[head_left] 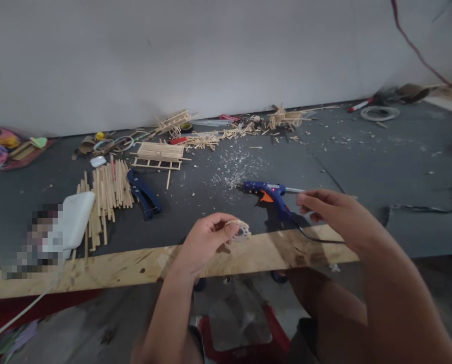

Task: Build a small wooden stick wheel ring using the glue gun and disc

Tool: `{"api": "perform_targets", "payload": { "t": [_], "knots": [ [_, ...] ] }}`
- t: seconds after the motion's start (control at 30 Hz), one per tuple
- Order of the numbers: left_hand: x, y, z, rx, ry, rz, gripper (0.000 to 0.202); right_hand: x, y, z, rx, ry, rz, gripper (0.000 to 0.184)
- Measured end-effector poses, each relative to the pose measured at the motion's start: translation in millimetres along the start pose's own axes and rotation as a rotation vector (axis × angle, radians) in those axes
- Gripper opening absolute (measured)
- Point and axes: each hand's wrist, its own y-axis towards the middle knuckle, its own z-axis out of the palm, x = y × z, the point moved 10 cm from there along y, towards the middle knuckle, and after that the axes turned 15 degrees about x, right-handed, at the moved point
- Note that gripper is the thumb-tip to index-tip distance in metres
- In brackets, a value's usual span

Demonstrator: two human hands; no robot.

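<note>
My left hand (pixel 212 233) pinches a small pale ring (pixel 241 231) between thumb and fingers, just over the table's front edge. Light wood-coloured bits line part of the ring's rim. To the right, my right hand (pixel 330 207) is held with thumb and fingertips together, close behind a blue glue gun (pixel 265 189). Whatever is between those fingertips is too small or hidden to tell. The glue gun lies on its side, with an orange trigger, a small red light and a pale glue stick (pixel 294 190) running from its back toward my right hand. Its nozzle points left.
Left of centre lie a dark blue hand cutter (pixel 144 194), many wooden sticks (pixel 110 187) and a white box-shaped device (pixel 78 215). A small stick-built frame (pixel 159 154) stands behind. White scraps (pixel 235 167) litter the dark tabletop. A clear ring (pixel 380 113) lies far right.
</note>
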Motion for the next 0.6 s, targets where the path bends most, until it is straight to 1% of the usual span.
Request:
{"api": "perform_targets", "payload": {
  "t": [0.07, 0.13, 0.2, 0.23, 0.27, 0.37, 0.4, 0.47, 0.6],
  "knots": [
    [4.4, -2.1, 4.8, 0.067, 0.034, -0.048, 0.029, -12.8, 4.8, 2.8, 0.103, -0.042, 0.091, 0.029],
    [5.9, -4.6, 7.6, 0.111, 0.040, -0.064, 0.030, -19.1, 7.8, 12.2, 0.169, -0.055, 0.146, 0.030],
    [4.9, -6.8, 6.3, 0.116, 0.037, -0.056, 0.030, -18.7, 10.6, 25.2, 0.186, -0.057, 0.162, 0.031],
    [3.3, -7.8, 4.4, 0.106, 0.031, -0.042, 0.029, -15.8, 12.2, 31.9, 0.177, -0.038, 0.146, 0.030],
    [1.1, -8.6, 1.6, 0.087, 0.020, -0.021, 0.027, -11.2, 13.9, 37.8, 0.157, 0.010, 0.107, 0.028],
    [-7.9, -11.1, -7.7, 0.025, -0.067, 0.072, 0.022, -2.3, 16.7, 49.0, 0.088, 0.261, -0.002, 0.020],
    [-11.0, -11.9, -10.6, 0.007, -0.113, 0.109, 0.020, -2.8, 16.9, 52.9, 0.090, 0.338, -0.008, 0.021],
    [-15.9, -12.9, -15.3, -0.018, -0.209, 0.169, 0.019, -4.5, 15.8, 61.5, 0.136, 0.440, 0.007, 0.023],
    [-20.7, -11.3, -21.1, -0.040, -0.338, 0.245, 0.018, -2.8, 6.6, 68.2, 0.184, 0.544, 0.021, 0.026]
  ]
}}
